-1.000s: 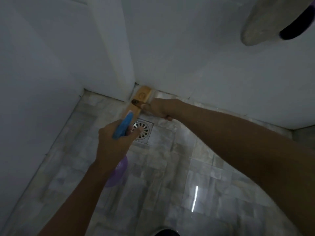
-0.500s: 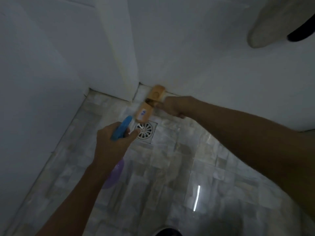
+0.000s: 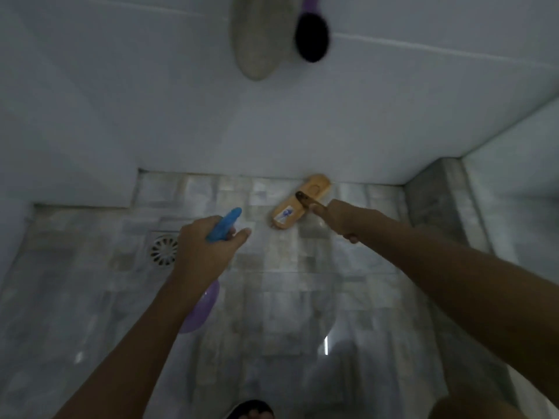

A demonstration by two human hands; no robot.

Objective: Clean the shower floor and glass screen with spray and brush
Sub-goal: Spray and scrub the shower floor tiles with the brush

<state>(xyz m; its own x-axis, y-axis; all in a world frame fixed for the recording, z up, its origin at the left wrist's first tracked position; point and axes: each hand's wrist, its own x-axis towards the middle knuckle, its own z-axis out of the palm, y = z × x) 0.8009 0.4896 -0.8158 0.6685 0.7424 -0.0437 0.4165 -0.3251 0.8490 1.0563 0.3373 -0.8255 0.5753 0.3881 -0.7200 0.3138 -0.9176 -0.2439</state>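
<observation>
My left hand [image 3: 205, 246] grips a spray bottle [image 3: 225, 226] with a blue trigger head; its purple body [image 3: 201, 309] shows below my wrist. My right hand [image 3: 340, 217] holds the handle of a wooden scrub brush [image 3: 298, 204], whose head lies on the marble shower floor [image 3: 287, 297] against the foot of the back wall. The bottle's nozzle points toward the floor left of the brush. At the far right stands the glass screen [image 3: 514, 182], seen only as a pale pane.
A round metal drain [image 3: 163, 249] sits in the floor left of my left hand. White walls [image 3: 332, 116] close in the back and left. A grey loofah [image 3: 257, 40] and a dark brush [image 3: 311, 36] hang overhead. A grey stone kerb [image 3: 435, 201] edges the right side.
The brush has slid right along the back wall, away from the corner near the drain. My left hand with the bottle followed to the right. The view swung right.
</observation>
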